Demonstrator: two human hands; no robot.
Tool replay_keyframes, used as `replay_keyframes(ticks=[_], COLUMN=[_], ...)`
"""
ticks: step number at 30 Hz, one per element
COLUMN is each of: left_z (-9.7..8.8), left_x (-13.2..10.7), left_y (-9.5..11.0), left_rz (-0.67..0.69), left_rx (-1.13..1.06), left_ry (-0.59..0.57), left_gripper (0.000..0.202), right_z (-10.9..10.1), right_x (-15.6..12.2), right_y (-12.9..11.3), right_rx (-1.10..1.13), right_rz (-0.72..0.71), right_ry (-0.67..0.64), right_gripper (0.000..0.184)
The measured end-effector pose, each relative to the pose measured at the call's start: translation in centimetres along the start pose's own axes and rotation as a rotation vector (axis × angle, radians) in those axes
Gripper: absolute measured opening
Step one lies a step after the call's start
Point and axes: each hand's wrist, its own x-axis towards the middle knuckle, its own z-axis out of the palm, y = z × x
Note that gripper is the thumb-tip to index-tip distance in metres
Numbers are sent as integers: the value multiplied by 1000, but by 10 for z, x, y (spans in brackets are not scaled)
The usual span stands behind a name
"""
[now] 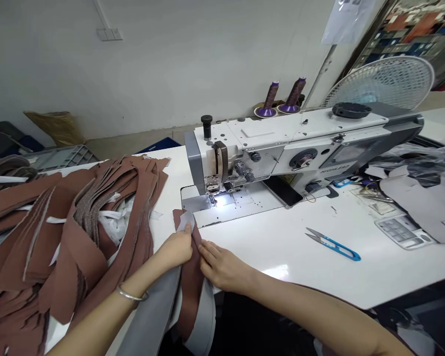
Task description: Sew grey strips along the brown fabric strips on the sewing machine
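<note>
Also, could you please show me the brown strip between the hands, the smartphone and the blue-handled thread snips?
Brown strip (190, 284): head view, on its lower part.
Smartphone (285, 192): head view, on its dark screen.
Blue-handled thread snips (337, 244): head view, on the handle.

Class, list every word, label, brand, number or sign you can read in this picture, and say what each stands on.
"HIGHLEAD", slightly blurred: on the arm of the long white-and-grey metal sewing machine.
White paper sheet in a clear plastic sleeve, upper right: any print is too blurred to read.
Small yellow patch under the machine's arm: any print is too small to read.
Nothing else is legible.
</note>
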Motion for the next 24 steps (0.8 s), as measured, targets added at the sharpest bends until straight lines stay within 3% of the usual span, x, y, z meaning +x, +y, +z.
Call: replay_keyframes(ticks=[5, 18, 24], left_z=[-2, 2, -9], left_x=[2, 7, 4], left_y=[-4, -4, -17], left_rz=[17, 37, 101], left_rx=[-5, -51, -185], left_ry=[-7, -6, -79], left_gripper=[69, 72, 78], right_z=[-5, 6, 5], right_x=[-8, -16, -16], right_y=[-3, -3, -1], right_rx=[13, 80, 133], right_rz=[-5, 80, 92], right_ry=[-61, 32, 52], right_gripper=[21, 22, 25])
